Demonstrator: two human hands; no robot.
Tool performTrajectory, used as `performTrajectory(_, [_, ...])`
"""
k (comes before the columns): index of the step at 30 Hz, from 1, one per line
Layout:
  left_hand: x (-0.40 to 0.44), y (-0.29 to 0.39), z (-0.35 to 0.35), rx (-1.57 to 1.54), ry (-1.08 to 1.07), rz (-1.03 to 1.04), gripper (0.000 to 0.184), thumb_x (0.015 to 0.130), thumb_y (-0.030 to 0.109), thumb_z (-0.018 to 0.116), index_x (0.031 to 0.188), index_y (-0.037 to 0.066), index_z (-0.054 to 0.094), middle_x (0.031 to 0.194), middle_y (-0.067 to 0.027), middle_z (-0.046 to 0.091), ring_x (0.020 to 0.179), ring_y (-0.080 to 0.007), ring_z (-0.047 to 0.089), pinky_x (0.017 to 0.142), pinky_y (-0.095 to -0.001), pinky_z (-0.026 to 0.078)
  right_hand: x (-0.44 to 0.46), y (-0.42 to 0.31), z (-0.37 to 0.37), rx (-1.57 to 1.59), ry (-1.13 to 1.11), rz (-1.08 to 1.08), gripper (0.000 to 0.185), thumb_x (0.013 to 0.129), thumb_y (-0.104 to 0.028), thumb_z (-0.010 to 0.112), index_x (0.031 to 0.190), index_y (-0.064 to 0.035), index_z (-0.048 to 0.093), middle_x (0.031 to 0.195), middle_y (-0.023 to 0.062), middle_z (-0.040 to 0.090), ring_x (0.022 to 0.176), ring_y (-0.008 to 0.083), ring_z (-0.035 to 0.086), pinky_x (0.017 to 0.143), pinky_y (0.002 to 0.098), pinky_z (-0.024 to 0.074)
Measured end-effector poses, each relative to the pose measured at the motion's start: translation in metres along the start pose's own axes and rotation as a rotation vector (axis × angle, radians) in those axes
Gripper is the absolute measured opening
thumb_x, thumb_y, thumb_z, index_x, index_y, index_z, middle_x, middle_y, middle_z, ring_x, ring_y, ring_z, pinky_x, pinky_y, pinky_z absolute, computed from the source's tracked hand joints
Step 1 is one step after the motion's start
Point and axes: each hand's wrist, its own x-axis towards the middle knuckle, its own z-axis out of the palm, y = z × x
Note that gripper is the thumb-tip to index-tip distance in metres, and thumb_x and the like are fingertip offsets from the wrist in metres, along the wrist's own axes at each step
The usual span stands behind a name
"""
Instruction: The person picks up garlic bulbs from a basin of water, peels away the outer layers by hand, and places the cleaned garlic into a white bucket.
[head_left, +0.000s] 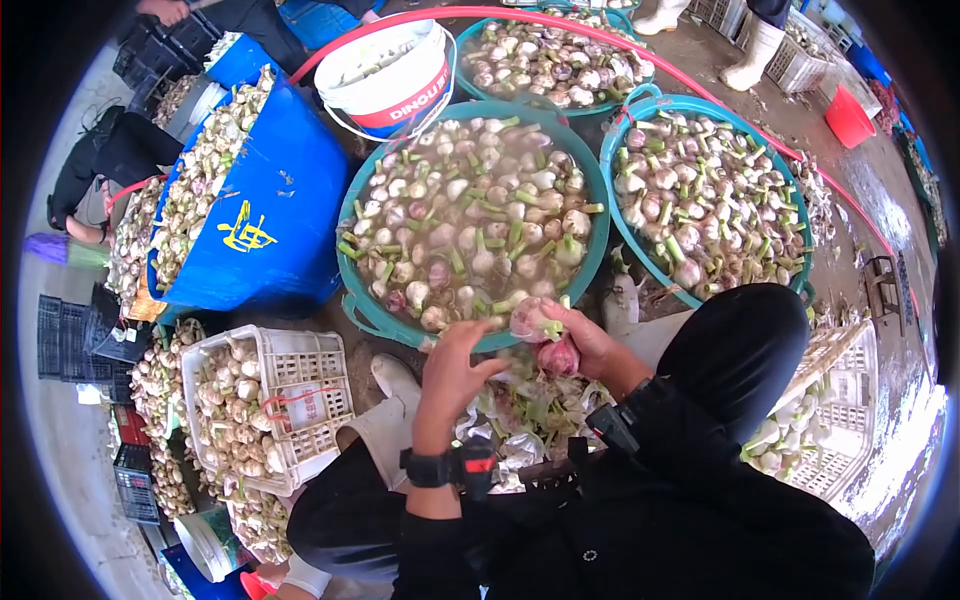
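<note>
My right hand [592, 348] is closed around two purple-skinned garlic bulbs, an upper garlic bulb [530, 320] with a short green stem and a redder garlic bulb [558, 356] beneath it. To the left, my left hand [457, 372] has its thumb and fingers apart and holds nothing, near the front rim of a round green tub [350, 285]. Murky water fills that tub, with many garlic bulbs [470, 215] floating in it. Peeled skins and stem scraps [540, 400] lie in a pile below my hands, between my knees.
A second green tub [808, 215] of garlic stands at right, another green tub [655, 72] behind. At left are a blue bin [290, 190], a white bucket [345, 100] and a white crate [320, 375]. A red hose [690, 85] crosses behind. Other people sit at upper left.
</note>
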Motion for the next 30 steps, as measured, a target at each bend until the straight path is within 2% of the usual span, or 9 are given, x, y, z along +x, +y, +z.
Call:
performTrajectory(2, [0.014, 0.031, -0.006, -0.402, 0.158, -0.278, 0.028, 0.064, 0.013, 0.068, 0.09, 0.005, 0.059, 0.075, -0.0102, 0.056, 0.066, -0.0236, 0.056, 0.058, -0.0299, 0.044, 0.005, 0.008, 0.005, -0.09, 0.138, -0.065, 0.036, 0.084, -0.036, 0.049, 0.098, -0.0025, 0.054, 0.083, 0.0077, 0.058, 0.052, 0.0104, 0.053, 0.043, 0.0227, 0.0436])
performTrajectory(3, [0.016, 0.036, -0.002, -0.407, 0.16, -0.283, 0.028, 0.064, 0.013, 0.068, 0.09, 0.005, 0.059, 0.075, -0.0102, 0.056, 0.066, -0.0236, 0.056, 0.058, -0.0299, 0.044, 0.007, 0.012, 0.008, -0.184, 0.266, -0.125, 0.037, 0.085, -0.036, 0.048, 0.097, -0.0025, 0.054, 0.083, 0.0074, 0.058, 0.054, 0.0119, 0.055, 0.046, 0.0251, 0.0452])
performTrajectory(7, [0.026, 0.038, 0.005, -0.285, 0.185, -0.276, 0.016, 0.063, 0.008, 0.068, 0.077, 0.002, 0.063, 0.068, -0.0102, 0.056, 0.059, -0.0232, 0.056, 0.053, -0.0297, 0.042, 0.0, 0.003, 0.014, -0.261, 0.185, -0.066, 0.034, 0.085, -0.033, 0.047, 0.098, -0.0023, 0.051, 0.084, 0.0077, 0.058, 0.07, 0.0181, 0.058, 0.055, 0.0281, 0.0481])
performTrajectory(17, [0.028, 0.027, 0.018, -0.153, 0.128, -0.174, 0.007, 0.068, 0.003, 0.06, 0.074, 0.002, 0.059, 0.066, -0.0105, 0.055, 0.057, -0.0245, 0.055, 0.051, -0.0307, 0.042, 0.007, 0.009, 0.004, -0.194, 0.338, -0.197, 0.026, 0.082, -0.024, 0.051, 0.096, -0.002, 0.049, 0.075, 0.0075, 0.054, 0.055, 0.0163, 0.055, 0.046, 0.0256, 0.0456])
performTrajectory(21, [0.032, 0.014, 0.01, -0.196, 0.144, -0.215, 0.006, 0.067, 0.002, 0.058, 0.073, 0.002, 0.058, 0.063, -0.0101, 0.054, 0.053, -0.0204, 0.055, 0.049, -0.0278, 0.042, -0.005, -0.004, 0.012, -0.234, 0.113, 0.01, 0.03, 0.083, -0.029, 0.049, 0.097, -0.0025, 0.051, 0.072, 0.0095, 0.056, 0.055, 0.0159, 0.055, 0.046, 0.0243, 0.0457])
performTrajectory(23, [0.033, 0.009, 0.003, -0.255, 0.184, -0.244, 0.008, 0.069, 0.002, 0.058, 0.076, 0.0, 0.059, 0.064, -0.0085, 0.056, 0.051, -0.0164, 0.054, 0.049, -0.0256, 0.042, -0.006, -0.004, 0.019, -0.234, 0.075, 0.092, 0.03, 0.083, -0.028, 0.049, 0.098, -0.0022, 0.051, 0.071, 0.0086, 0.057, 0.055, 0.0148, 0.055, 0.046, 0.0231, 0.0458])
performTrajectory(26, [0.026, 0.01, 0.001, -0.547, 0.057, -0.379, 0.021, 0.07, 0.008, 0.062, 0.09, -0.001, 0.059, 0.075, -0.0131, 0.058, 0.064, -0.0231, 0.058, 0.058, -0.0289, 0.044, 0.004, 0.007, 0.008, -0.196, 0.119, -0.022, 0.031, 0.084, -0.03, 0.048, 0.099, -0.0026, 0.051, 0.074, 0.0099, 0.058, 0.055, 0.0148, 0.055, 0.046, 0.0226, 0.0452])
performTrajectory(29, [0.024, 0.029, -0.006, -0.481, 0.078, -0.254, 0.021, 0.071, 0.008, 0.064, 0.09, -0.001, 0.06, 0.073, -0.0097, 0.061, 0.067, -0.0154, 0.06, 0.059, -0.0251, 0.046, 0.008, 0.013, 0.001, -0.2, 0.126, -0.114, 0.031, 0.084, -0.03, 0.048, 0.099, -0.0024, 0.051, 0.077, 0.0094, 0.058, 0.057, 0.0156, 0.056, 0.048, 0.0243, 0.0463])
performTrajectory(30, [0.022, 0.03, -0.002, -0.481, 0.115, -0.271, 0.022, 0.071, 0.007, 0.063, 0.092, -0.001, 0.06, 0.077, -0.0112, 0.062, 0.07, -0.0184, 0.061, 0.062, -0.0261, 0.047, 0.009, 0.015, 0.004, -0.172, 0.138, -0.163, 0.031, 0.085, -0.03, 0.048, 0.099, -0.003, 0.05, 0.08, 0.0091, 0.057, 0.058, 0.016, 0.056, 0.049, 0.0251, 0.0467])
